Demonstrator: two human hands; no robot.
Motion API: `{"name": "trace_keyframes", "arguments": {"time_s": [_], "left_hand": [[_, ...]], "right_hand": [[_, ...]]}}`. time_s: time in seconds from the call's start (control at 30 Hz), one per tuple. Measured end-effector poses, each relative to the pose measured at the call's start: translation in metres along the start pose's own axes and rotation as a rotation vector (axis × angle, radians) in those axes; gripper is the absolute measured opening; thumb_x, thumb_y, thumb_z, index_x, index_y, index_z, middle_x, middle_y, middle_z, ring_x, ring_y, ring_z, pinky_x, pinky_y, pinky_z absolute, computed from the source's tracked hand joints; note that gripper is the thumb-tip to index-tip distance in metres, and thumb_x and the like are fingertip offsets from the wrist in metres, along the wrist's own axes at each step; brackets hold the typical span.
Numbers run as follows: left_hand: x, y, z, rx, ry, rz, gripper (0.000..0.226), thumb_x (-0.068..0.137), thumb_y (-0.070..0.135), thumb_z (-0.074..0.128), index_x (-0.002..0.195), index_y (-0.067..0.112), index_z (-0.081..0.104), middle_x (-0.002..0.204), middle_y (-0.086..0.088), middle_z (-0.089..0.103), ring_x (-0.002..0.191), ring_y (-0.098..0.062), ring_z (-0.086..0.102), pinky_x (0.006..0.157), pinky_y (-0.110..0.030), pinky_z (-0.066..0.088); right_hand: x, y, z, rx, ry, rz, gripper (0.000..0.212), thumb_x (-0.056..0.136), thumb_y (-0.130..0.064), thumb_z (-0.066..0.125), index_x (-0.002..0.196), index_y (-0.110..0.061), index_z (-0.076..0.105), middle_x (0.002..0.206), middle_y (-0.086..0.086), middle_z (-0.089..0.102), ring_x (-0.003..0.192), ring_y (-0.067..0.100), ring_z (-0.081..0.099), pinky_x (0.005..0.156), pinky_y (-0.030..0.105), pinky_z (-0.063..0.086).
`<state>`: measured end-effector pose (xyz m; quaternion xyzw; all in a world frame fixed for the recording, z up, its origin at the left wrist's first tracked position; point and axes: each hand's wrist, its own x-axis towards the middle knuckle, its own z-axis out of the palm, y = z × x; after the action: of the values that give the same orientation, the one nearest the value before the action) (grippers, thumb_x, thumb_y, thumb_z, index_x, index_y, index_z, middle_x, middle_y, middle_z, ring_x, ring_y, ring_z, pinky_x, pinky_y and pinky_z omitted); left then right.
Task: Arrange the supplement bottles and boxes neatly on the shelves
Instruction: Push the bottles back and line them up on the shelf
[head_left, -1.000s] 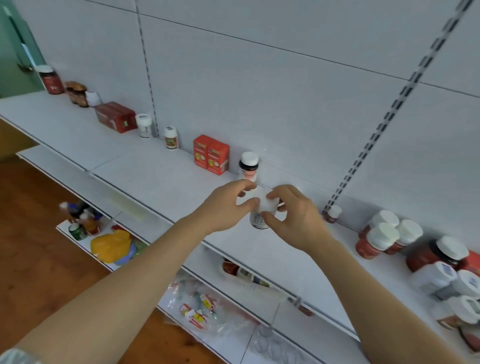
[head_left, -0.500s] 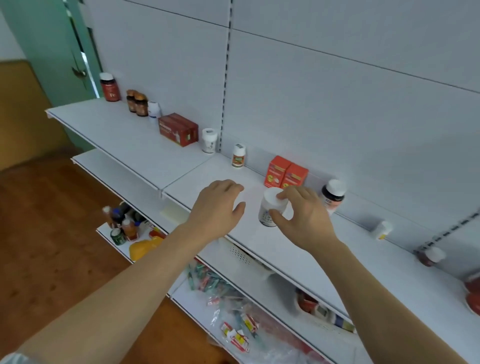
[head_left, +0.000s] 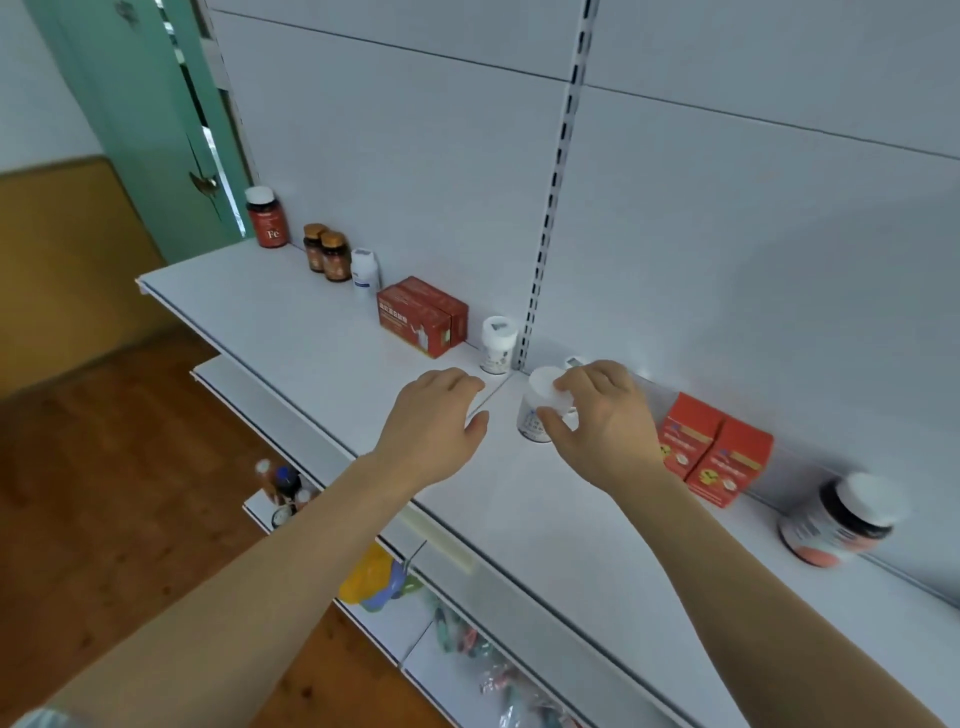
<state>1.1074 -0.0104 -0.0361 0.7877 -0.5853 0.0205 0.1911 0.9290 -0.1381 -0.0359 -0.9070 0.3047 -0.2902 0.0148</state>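
The right hand (head_left: 608, 421) pinches a white bottle (head_left: 540, 413) by its cap – the left hand (head_left: 434, 421) hovers just beside it, fingers loosely curled, holding nothing.

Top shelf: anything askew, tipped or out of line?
One item: the white bottle gripped by the right hand sits forward of the back-wall row. The red boxes and other bottles stand upright there. The left hand holds nothing.

My right hand (head_left: 602, 421) reached forward, thumb and fingers curled in a pinch, palm down; my left hand (head_left: 434, 423) hovered just beside it, fingers loosely bent and gripping nothing; both forearms stretched out bare.
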Motion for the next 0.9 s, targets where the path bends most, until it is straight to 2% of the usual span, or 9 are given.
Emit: {"name": "trace_keyframes", "arguments": {"time_s": [0.17, 0.43, 0.57, 0.73, 0.9], "left_hand": [[0.039, -0.05, 0.006, -0.031, -0.024, 0.073, 0.042, 0.095, 0.032, 0.053, 0.133, 0.013, 0.055, 0.131, -0.004, 0.058, 0.119, -0.026, 0.052, 0.098, -0.039, 0.043], [0.096, -0.107, 0.015, -0.06, -0.094, 0.288, 0.036, 0.094, 0.031, 0.052, 0.123, 0.012, 0.059, 0.121, -0.003, 0.06, 0.113, -0.025, 0.053, 0.095, -0.04, 0.042], [0.109, -0.119, 0.02, -0.095, -0.118, 0.357, 0.036, 0.094, 0.031, 0.052, 0.124, 0.012, 0.058, 0.124, -0.002, 0.059, 0.115, -0.025, 0.051, 0.097, -0.04, 0.041], [0.124, -0.124, 0.028, -0.109, -0.14, 0.403, 0.035, 0.094, 0.032, 0.05, 0.121, 0.011, 0.06, 0.121, -0.001, 0.059, 0.116, -0.024, 0.05, 0.097, -0.039, 0.041], [0.132, -0.122, 0.031, -0.133, -0.141, 0.419, 0.03, 0.092, 0.028, 0.054, 0.115, 0.01, 0.063, 0.114, -0.003, 0.061, 0.111, -0.026, 0.052, 0.094, -0.039, 0.041]], "right_hand": [[0.037, -0.009, 0.041, -0.119, -0.005, 0.016, 0.029, 0.076, -0.024, 0.078, 0.095, -0.006, 0.065, 0.097, 0.008, 0.07, 0.107, 0.039, 0.057, 0.091, 0.045, 0.049], [0.069, -0.019, 0.09, -0.31, -0.106, 0.224, 0.028, 0.083, -0.028, 0.071, 0.1, -0.007, 0.062, 0.11, 0.006, 0.068, 0.12, 0.034, 0.048, 0.104, 0.044, 0.038], [0.069, -0.019, 0.101, -0.349, -0.128, 0.308, 0.029, 0.085, -0.028, 0.07, 0.103, -0.007, 0.062, 0.117, 0.009, 0.067, 0.126, 0.034, 0.047, 0.111, 0.047, 0.03], [0.073, -0.019, 0.108, -0.403, -0.101, 0.322, 0.027, 0.083, -0.026, 0.074, 0.099, -0.006, 0.064, 0.118, 0.011, 0.067, 0.126, 0.038, 0.049, 0.106, 0.051, 0.036], [0.078, -0.017, 0.11, -0.436, -0.086, 0.334, 0.026, 0.083, -0.025, 0.072, 0.099, -0.007, 0.065, 0.117, 0.012, 0.066, 0.123, 0.038, 0.051, 0.102, 0.048, 0.039]]}}
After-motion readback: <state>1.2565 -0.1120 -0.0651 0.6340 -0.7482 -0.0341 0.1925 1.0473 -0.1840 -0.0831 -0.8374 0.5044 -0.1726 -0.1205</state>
